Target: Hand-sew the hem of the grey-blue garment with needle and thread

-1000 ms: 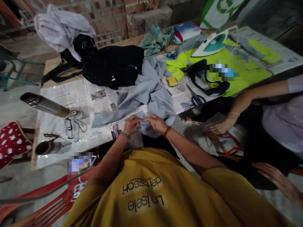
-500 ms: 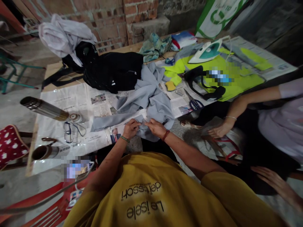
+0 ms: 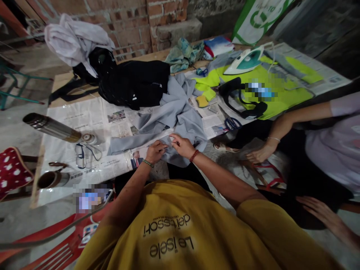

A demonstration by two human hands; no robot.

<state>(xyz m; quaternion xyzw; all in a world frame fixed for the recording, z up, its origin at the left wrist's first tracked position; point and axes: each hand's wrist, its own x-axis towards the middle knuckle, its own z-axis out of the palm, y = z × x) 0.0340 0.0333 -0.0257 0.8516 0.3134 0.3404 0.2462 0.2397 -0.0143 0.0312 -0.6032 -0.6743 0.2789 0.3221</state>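
A grey cloth (image 3: 188, 123) lies crumpled over the newspaper at the table's near edge, its lower part hanging toward my lap. My left hand (image 3: 156, 152) is closed at the edge of this cloth, fingers pinched on it. Just to the right, my right hand (image 3: 182, 145) hovers over the same cloth with thumb and fingers drawn together and the index finger raised. Whatever sits between those fingertips is too small to make out. A black bag (image 3: 137, 82) rests behind the grey cloth.
On the right lie scissors (image 3: 233, 123), a black headset-like strap (image 3: 244, 97), a neon-yellow garment (image 3: 295, 97) and an iron (image 3: 247, 60). A steel flask (image 3: 53, 127), glasses (image 3: 84, 154) and a mug (image 3: 53, 180) are on the left. Another person's arm (image 3: 292, 120) is at the right.
My right hand has lifted slightly up and away from the cloth, its index finger now raised. The left hand stays in nearly the same place on the cloth.
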